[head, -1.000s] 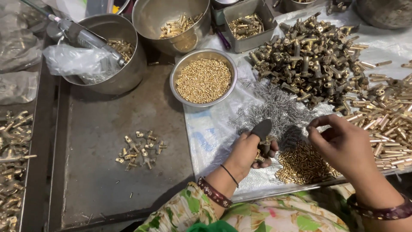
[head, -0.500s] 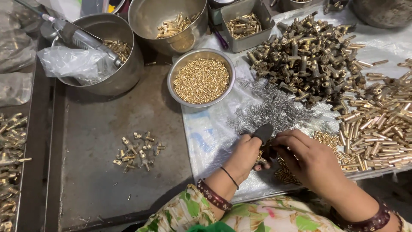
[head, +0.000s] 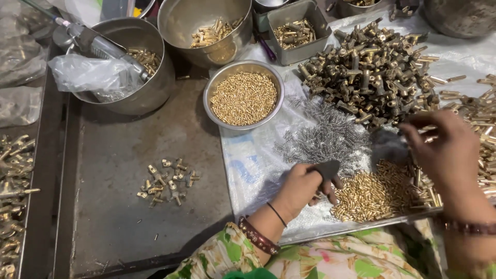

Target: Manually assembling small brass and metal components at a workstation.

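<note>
- The right hand [head: 448, 150] has lifted away from the left, now over the brass pins [head: 377, 191], fingers loosely curled, grip unclear.
- The left hand [head: 305, 186] clasps a dark tool [head: 326, 169] just left of those pins.
- Springs [head: 325, 137] lie just beyond the pins.

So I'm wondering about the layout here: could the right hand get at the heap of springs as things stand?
Probably yes. The right hand hovers just right of the springs, which lie loose on the plastic sheet with nothing covering them. The left hand, holding a small dark tool, sits below the heap, not across the way.
</note>
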